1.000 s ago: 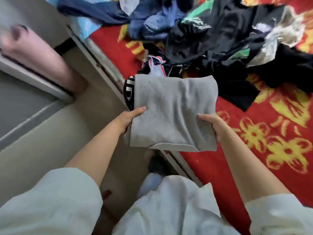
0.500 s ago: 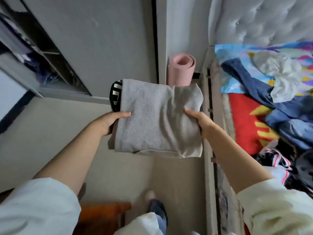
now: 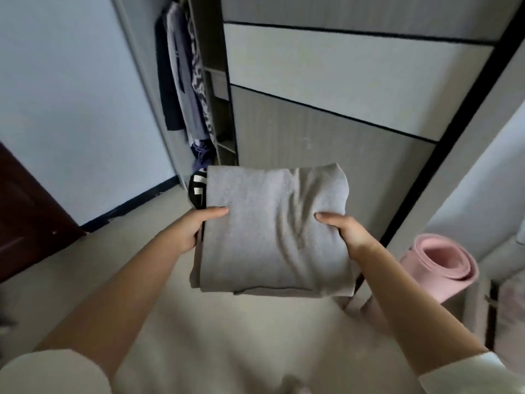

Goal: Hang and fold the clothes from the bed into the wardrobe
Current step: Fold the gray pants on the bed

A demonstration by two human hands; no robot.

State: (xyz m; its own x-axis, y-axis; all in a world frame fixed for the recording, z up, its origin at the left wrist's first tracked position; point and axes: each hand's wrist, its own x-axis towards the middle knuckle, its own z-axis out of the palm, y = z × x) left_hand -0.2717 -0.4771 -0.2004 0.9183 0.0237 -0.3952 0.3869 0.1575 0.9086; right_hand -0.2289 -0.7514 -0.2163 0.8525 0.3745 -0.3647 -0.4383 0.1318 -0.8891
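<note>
Carrying the folded grey garment (image 3: 272,231) stacked on a black-and-white striped piece (image 3: 198,190), you grip each side with left hand (image 3: 196,226) and right hand (image 3: 345,231), level to keep folds, facing the open wardrobe (image 3: 218,109).

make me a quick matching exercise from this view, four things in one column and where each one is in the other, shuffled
Things:
1. folded grey garment
2. pink rolled mat
3. hanging clothes
4. dark wooden door

Places:
A. far left edge
B. inside the open wardrobe
C. between both hands
D. on the floor at the right

Pairs: 1-C, 2-D, 3-B, 4-A
</note>
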